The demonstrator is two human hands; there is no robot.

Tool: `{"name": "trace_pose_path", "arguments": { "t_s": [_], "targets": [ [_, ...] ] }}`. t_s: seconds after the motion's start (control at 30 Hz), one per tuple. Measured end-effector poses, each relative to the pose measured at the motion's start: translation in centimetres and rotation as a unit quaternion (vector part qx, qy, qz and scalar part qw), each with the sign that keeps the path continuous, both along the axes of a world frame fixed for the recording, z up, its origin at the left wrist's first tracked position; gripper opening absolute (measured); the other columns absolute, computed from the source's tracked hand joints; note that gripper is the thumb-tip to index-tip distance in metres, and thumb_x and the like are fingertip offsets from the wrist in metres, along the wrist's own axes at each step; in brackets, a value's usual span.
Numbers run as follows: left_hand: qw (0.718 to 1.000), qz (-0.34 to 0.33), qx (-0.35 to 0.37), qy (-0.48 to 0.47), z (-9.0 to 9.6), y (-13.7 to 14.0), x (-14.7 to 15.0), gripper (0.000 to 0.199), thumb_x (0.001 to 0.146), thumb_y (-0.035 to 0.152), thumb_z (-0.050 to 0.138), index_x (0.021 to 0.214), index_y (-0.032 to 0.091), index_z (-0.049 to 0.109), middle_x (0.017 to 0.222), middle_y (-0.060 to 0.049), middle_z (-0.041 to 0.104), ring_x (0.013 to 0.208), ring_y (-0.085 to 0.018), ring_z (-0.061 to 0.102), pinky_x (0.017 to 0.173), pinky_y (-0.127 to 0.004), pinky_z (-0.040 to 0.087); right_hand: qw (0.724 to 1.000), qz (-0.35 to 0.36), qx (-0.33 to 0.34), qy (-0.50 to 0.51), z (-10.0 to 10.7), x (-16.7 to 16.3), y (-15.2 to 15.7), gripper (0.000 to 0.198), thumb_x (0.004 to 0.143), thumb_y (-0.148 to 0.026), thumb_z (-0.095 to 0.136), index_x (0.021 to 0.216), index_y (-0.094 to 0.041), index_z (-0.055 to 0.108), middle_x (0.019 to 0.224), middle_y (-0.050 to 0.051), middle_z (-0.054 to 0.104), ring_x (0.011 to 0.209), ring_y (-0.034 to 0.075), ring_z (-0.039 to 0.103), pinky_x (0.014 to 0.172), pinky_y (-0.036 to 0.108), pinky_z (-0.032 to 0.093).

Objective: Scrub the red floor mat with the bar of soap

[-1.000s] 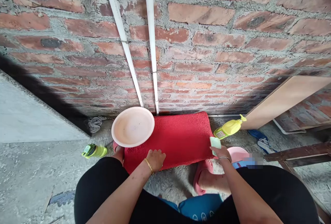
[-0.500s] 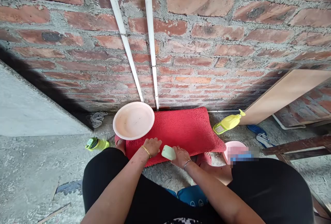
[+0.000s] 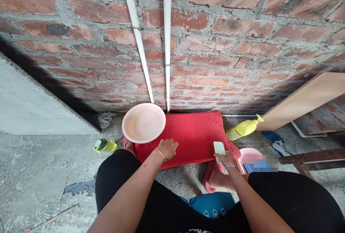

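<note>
A red, rough-textured mat [image 3: 194, 132] lies on the concrete floor in front of me. My left hand [image 3: 168, 149] is on the mat's near left part, palm down, fingers bent and slightly apart. On the right, my right hand [image 3: 227, 159] is closed around one end of a pale green scrub brush [image 3: 219, 148], held over the mat's right part; its underside is hidden. A pale pink basin [image 3: 143, 123] sits over the mat's left end. Just off the right edge stands a yellow pump bottle [image 3: 244, 128].
A second pink basin [image 3: 249, 152] with a blurred blue thing is by my right knee. A green bottle [image 3: 105, 145] lies left. Behind the mat are a brick wall [image 3: 199, 60] and white pipes [image 3: 167, 39]. A board [image 3: 304, 98] leans at right.
My right hand has carried the scrub brush to the right, away from my left hand. My left hand stays over the mat's left part. The view has shifted slightly.
</note>
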State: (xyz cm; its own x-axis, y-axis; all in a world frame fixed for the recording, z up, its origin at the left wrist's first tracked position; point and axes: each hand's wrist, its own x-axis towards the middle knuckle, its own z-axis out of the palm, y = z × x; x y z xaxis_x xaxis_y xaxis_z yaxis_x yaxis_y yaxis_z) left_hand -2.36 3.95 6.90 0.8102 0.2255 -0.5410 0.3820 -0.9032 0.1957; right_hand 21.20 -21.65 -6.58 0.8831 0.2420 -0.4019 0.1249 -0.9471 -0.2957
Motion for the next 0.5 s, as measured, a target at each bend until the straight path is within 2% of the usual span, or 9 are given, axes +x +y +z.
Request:
{"name": "trace_pose_path", "arguments": {
  "t_s": [0.13,0.23,0.3,0.4,0.5],
  "targets": [
    [1.0,0.015,0.007,0.005,-0.3,0.1,-0.7,0.036,0.09,0.027,0.05,0.124,0.017,0.057,0.126,-0.015,0.06,0.114,-0.031,0.059,0.092,-0.047,0.047,0.99,0.129,0.039,0.033,-0.9,-5.0,7.4,0.051,0.071,-0.036,0.07,0.116,-0.016,0.056,0.104,0.011,0.069,0.092,0.024,0.066,0.077,0.031,0.047],
    [1.0,0.016,-0.001,0.022,-0.8,-0.2,-1.2,0.034,0.09,0.025,0.048,0.121,0.016,0.059,0.124,-0.015,0.061,0.113,-0.03,0.06,0.093,-0.046,0.046,0.967,0.254,0.014,-0.007,-1.6,-9.4,12.3,0.058,0.069,-0.035,0.072,0.121,-0.018,0.053,0.114,0.012,0.066,0.104,0.026,0.063,0.089,0.033,0.043],
    [0.999,0.018,-0.006,0.03,-1.1,-0.3,-1.5,0.034,0.091,0.025,0.048,0.122,0.017,0.059,0.123,-0.015,0.062,0.112,-0.029,0.06,0.093,-0.045,0.047,0.942,0.334,-0.023,-0.039,-1.9,-11.4,14.4,0.061,0.069,-0.035,0.071,0.125,-0.017,0.052,0.118,0.014,0.064,0.11,0.027,0.059,0.095,0.036,0.039],
    [0.999,0.025,-0.001,0.032,-1.1,-0.2,-1.8,0.034,0.09,0.026,0.048,0.122,0.017,0.058,0.122,-0.015,0.063,0.112,-0.029,0.06,0.093,-0.046,0.047,0.919,0.384,-0.063,-0.062,-2.1,-11.9,15.4,0.061,0.07,-0.034,0.07,0.126,-0.018,0.051,0.122,0.014,0.062,0.113,0.027,0.058,0.097,0.037,0.036],
    [0.999,0.028,0.004,0.032,-0.9,-0.1,-1.7,0.034,0.09,0.026,0.049,0.121,0.018,0.059,0.123,-0.015,0.062,0.113,-0.029,0.06,0.093,-0.046,0.046,0.934,0.339,-0.084,-0.082,-1.9,-8.8,13.4,0.059,0.071,-0.036,0.07,0.124,-0.018,0.053,0.118,0.014,0.063,0.108,0.026,0.06,0.093,0.036,0.039]
  ]
}}
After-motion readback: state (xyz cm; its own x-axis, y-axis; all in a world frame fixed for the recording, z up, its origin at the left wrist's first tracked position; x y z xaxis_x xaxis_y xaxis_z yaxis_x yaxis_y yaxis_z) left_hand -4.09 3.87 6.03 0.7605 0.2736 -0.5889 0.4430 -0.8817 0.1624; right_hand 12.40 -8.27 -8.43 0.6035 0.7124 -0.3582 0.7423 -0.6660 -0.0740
